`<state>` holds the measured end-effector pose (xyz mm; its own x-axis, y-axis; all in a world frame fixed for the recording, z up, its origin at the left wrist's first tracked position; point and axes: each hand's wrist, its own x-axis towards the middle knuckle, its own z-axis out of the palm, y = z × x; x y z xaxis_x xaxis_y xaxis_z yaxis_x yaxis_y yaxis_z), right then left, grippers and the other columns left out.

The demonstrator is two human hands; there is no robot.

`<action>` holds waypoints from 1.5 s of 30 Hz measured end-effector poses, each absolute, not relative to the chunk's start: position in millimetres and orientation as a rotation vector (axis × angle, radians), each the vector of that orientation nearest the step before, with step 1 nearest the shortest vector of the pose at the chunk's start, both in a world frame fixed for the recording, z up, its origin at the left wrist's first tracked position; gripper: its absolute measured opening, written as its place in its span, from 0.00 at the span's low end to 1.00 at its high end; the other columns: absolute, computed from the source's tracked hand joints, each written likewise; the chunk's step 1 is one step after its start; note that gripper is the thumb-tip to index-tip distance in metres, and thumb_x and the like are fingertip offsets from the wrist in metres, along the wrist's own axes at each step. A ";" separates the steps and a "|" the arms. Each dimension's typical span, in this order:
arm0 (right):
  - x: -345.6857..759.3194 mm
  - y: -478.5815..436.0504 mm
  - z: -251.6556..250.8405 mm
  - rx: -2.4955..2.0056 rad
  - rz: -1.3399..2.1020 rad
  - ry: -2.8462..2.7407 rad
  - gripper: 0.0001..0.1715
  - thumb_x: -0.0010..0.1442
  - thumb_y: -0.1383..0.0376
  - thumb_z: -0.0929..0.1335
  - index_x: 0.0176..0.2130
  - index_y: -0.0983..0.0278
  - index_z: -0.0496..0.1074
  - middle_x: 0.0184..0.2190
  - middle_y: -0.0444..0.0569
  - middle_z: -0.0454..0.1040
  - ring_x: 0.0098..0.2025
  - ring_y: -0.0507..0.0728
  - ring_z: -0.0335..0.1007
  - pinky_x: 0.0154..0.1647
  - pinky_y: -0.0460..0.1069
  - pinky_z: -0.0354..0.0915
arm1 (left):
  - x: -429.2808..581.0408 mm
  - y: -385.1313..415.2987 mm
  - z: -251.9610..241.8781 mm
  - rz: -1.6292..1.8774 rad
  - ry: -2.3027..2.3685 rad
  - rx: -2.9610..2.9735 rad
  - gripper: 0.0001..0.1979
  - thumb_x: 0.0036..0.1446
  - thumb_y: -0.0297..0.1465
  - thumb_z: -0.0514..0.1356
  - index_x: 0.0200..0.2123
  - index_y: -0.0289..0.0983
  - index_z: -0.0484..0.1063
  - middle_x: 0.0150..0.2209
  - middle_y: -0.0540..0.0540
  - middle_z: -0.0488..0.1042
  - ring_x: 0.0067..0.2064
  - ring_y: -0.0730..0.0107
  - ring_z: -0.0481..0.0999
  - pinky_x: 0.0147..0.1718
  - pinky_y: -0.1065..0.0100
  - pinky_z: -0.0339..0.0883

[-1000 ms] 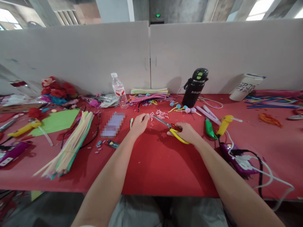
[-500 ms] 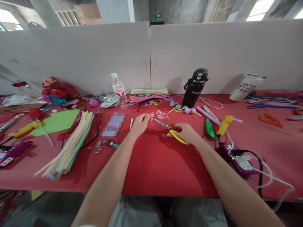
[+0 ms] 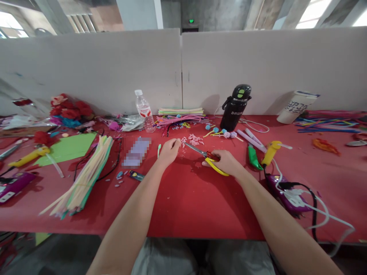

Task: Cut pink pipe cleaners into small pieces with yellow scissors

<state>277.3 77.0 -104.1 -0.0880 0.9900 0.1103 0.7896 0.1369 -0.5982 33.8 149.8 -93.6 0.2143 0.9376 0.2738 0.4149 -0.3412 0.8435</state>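
My right hand (image 3: pixel 225 161) is wrapped round the handles of a pair of scissors (image 3: pixel 197 149), one loop yellow. The blades point left, towards the fingertips of my left hand (image 3: pixel 169 151). My left hand is pinched closed; whatever lies between its fingertips is too small to make out. Just beyond the blades lies a small heap of short pink pieces (image 3: pixel 195 139) on the red tabletop (image 3: pixel 197 206). A light green stick-like piece (image 3: pixel 159 150) shows beside my left hand, partly hidden behind it.
To the left lie a bundle of pale pipe cleaners (image 3: pixel 88 175), a green sheet (image 3: pixel 69 147) and a yellow glue gun (image 3: pixel 30 156). A plastic bottle (image 3: pixel 144 110) and a black flask (image 3: pixel 235 109) stand at the back. On the right are another yellow glue gun (image 3: pixel 271 152) and a corded purple power strip (image 3: pixel 286 194).
Both hands and the scissors stay almost where they were. The whole view has shifted very slightly.
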 end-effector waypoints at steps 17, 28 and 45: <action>277.9 79.2 -106.0 -1.690 0.539 -1.962 0.31 0.45 0.40 0.69 0.21 0.63 0.58 0.19 0.40 0.54 0.24 0.49 0.46 0.22 0.46 0.45 | 34.4 150.9 -95.0 1.064 1.247 1.852 0.19 0.60 0.44 0.47 0.24 0.37 0.61 0.19 0.53 0.58 0.23 0.75 0.58 0.23 0.71 0.50; 280.0 76.8 -103.7 -1.690 0.581 -1.909 0.29 0.44 0.41 0.70 0.23 0.64 0.64 0.20 0.40 0.56 0.24 0.49 0.48 0.23 0.46 0.45 | 33.5 150.0 -92.2 1.074 1.209 1.819 0.20 0.60 0.45 0.47 0.22 0.37 0.58 0.18 0.53 0.57 0.22 0.76 0.57 0.22 0.72 0.50; 282.3 78.5 -107.7 -1.672 0.596 -1.948 0.31 0.44 0.40 0.69 0.22 0.64 0.62 0.20 0.40 0.55 0.24 0.49 0.48 0.22 0.46 0.46 | 34.9 150.0 -92.6 1.055 1.216 1.792 0.20 0.59 0.45 0.48 0.22 0.37 0.59 0.17 0.53 0.58 0.21 0.76 0.58 0.22 0.71 0.51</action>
